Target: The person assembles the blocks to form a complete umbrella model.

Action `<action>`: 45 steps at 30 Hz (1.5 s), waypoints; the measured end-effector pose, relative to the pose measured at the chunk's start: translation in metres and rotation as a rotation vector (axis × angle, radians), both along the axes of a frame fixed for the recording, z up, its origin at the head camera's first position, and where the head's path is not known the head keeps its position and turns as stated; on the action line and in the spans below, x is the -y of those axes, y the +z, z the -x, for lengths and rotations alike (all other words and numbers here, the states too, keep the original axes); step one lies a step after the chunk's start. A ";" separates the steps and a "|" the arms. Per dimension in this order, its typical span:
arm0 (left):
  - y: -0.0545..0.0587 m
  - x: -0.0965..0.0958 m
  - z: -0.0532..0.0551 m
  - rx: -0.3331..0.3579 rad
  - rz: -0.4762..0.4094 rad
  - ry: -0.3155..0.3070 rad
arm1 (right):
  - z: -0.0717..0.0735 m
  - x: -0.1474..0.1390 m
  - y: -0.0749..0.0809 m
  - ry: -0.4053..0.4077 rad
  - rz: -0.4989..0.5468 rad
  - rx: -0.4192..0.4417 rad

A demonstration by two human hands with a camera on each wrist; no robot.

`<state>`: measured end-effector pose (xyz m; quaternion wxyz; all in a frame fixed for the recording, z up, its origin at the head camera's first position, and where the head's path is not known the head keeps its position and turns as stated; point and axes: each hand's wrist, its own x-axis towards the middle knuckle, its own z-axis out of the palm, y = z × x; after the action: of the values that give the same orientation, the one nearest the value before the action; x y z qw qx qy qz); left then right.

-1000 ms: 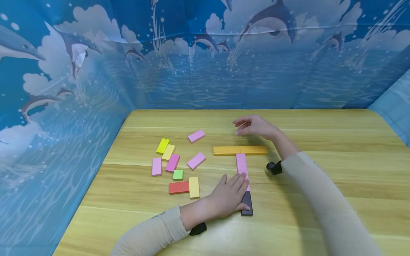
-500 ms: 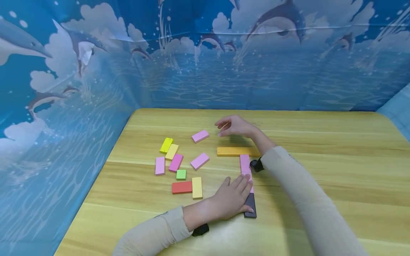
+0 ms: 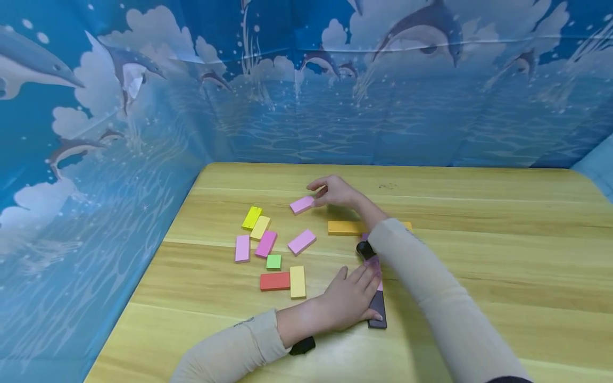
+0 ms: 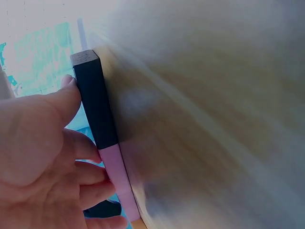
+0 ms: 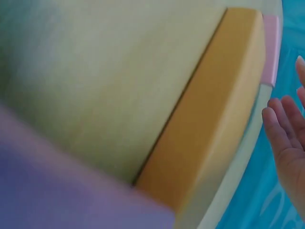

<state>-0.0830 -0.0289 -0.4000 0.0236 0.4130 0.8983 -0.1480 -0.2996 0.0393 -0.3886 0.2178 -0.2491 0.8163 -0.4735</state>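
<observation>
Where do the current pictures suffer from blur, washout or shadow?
Head view: red block fairly crisp, soft shadow beside the right sleeve; left wrist: upper edge washed out, tabletop blurred, black block fairly clear; right wrist: orange block clearer than the purplish shape at lower left, too blurred to identify.
</observation>
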 end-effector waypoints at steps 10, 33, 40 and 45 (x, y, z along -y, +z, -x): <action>-0.003 -0.001 0.000 -0.011 -0.013 -0.005 | 0.002 0.019 -0.015 -0.001 -0.130 -0.100; -0.003 0.000 0.001 -0.015 -0.006 0.002 | -0.003 0.022 -0.009 -0.032 -0.222 -0.117; -0.005 -0.001 0.001 -0.016 -0.012 0.007 | -0.003 0.015 -0.007 -0.054 -0.208 -0.101; -0.004 -0.001 0.001 0.000 0.000 0.020 | -0.003 0.006 0.000 -0.076 -0.178 -0.087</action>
<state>-0.0836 -0.0274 -0.4036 0.0249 0.4041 0.9024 -0.1478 -0.2967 0.0331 -0.3883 0.1855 -0.2181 0.8725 -0.3958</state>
